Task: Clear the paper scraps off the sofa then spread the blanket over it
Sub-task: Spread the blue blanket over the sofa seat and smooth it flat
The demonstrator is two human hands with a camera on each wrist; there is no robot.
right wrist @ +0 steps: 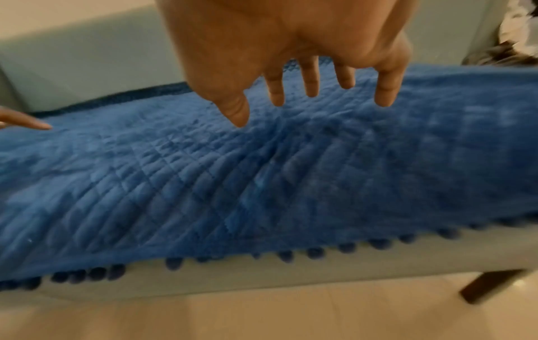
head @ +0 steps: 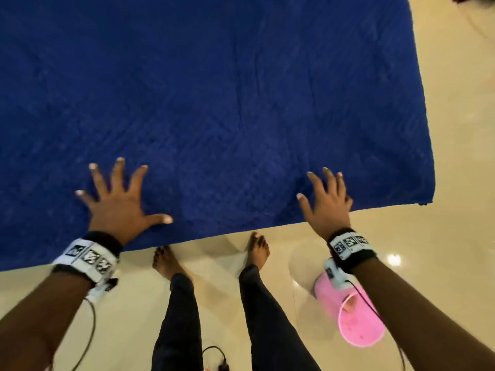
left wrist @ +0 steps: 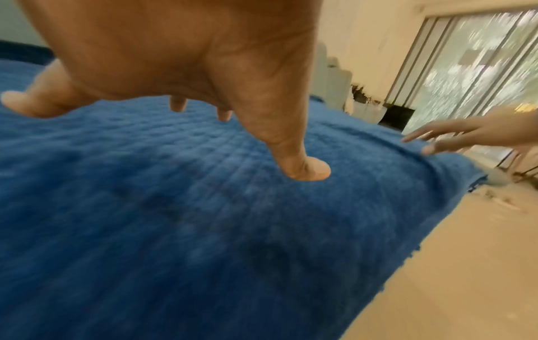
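A blue quilted blanket (head: 214,103) lies spread flat over a pale grey sofa (right wrist: 262,273), covering the seat from the backrest to the front edge, where a row of small dark blue bobbles (right wrist: 314,252) hangs over the sofa's front. The left hand (head: 117,207) is held palm down over the blanket near its front edge, fingers straight and fanned wide, gripping nothing. The right hand (head: 328,202) is further right, near the blanket's front corner, also palm down with fingers straight and slightly parted, holding nothing. From the wrist views both hands seem just above the fabric; contact is unclear. Bare feet (head: 258,250) stand on a glossy cream floor (head: 455,129). A pink slipper (head: 353,325) lies by the right foot
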